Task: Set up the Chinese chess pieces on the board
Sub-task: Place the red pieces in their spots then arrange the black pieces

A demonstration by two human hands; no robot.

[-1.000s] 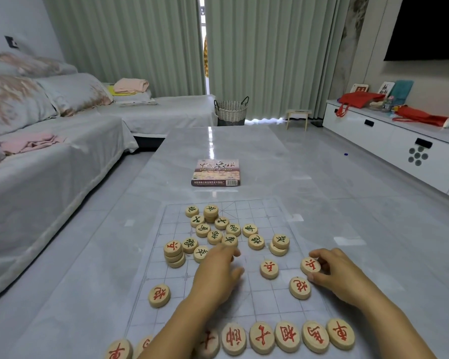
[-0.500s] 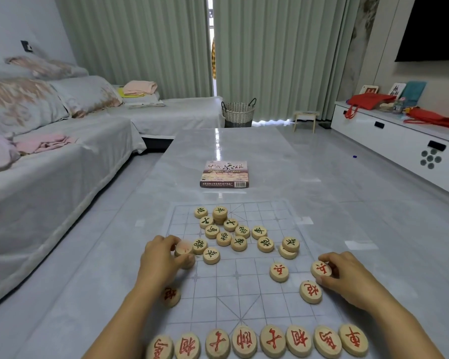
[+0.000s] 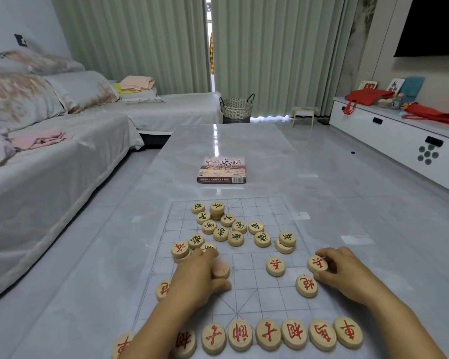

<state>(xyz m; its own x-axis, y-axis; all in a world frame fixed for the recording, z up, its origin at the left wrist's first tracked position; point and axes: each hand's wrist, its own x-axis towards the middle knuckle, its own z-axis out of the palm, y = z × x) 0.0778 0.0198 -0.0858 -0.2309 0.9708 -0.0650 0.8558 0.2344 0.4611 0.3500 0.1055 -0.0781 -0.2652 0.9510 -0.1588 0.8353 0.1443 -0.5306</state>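
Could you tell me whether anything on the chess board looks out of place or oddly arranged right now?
Yes. The green-lettered pieces sit bunched in a loose heap at the board's far end instead of on grid points, and several are stacked, such as the pair at the right. The near red row looks orderly.

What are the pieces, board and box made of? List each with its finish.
Pieces: pale wood, it seems, smooth discs with red or green painted characters.
Board: likely thin clear plastic film; the table's marbling shows through its printed grid.
Box: printed cardboard, slightly glossy, barcode on the near edge.
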